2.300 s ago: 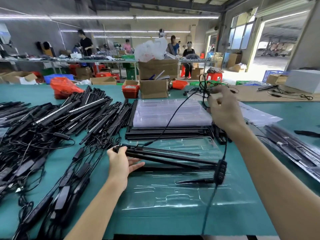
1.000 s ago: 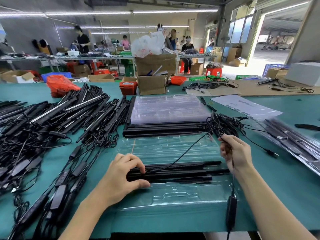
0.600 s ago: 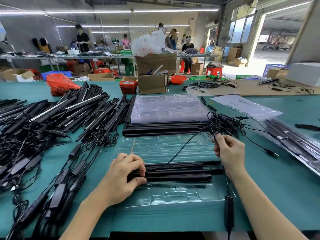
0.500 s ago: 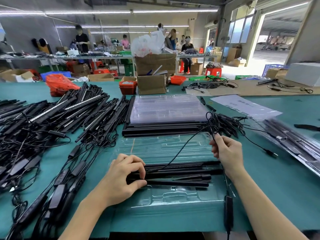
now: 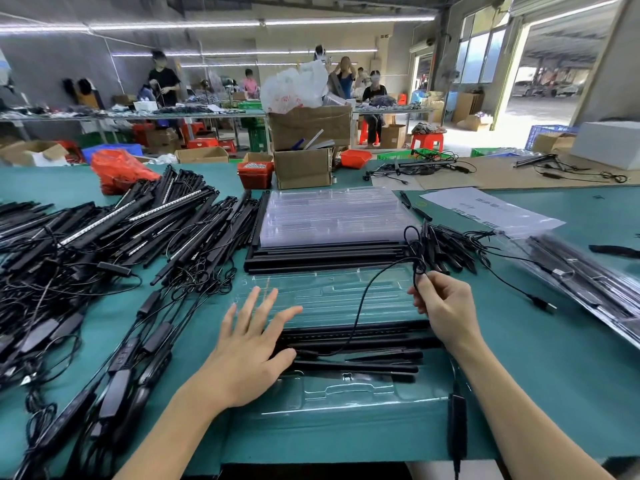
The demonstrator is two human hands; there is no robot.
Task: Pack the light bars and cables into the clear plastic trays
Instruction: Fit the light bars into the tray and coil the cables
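Observation:
A clear plastic tray (image 5: 346, 393) lies open on the green table in front of me. Several black light bars (image 5: 360, 348) lie across its middle. My left hand (image 5: 249, 344) hovers over the bars' left ends with its fingers spread and straight. My right hand (image 5: 446, 306) pinches a looped black cable (image 5: 417, 261) above the tray's right side. The cable runs from the bars up to my fingers, and its inline box (image 5: 457, 427) hangs past the table's front edge.
A big heap of loose light bars and cables (image 5: 104, 254) covers the table's left. Stacked clear trays (image 5: 332, 216) and black bars (image 5: 322, 258) lie behind the open tray. Packed trays (image 5: 581, 282) sit at right. Cardboard boxes (image 5: 301, 168) and several people stand farther back.
My left hand has let go of the bars' left ends and opened flat above them. My right hand keeps pinching the cable and has shifted little. The bars now lie in the tray.

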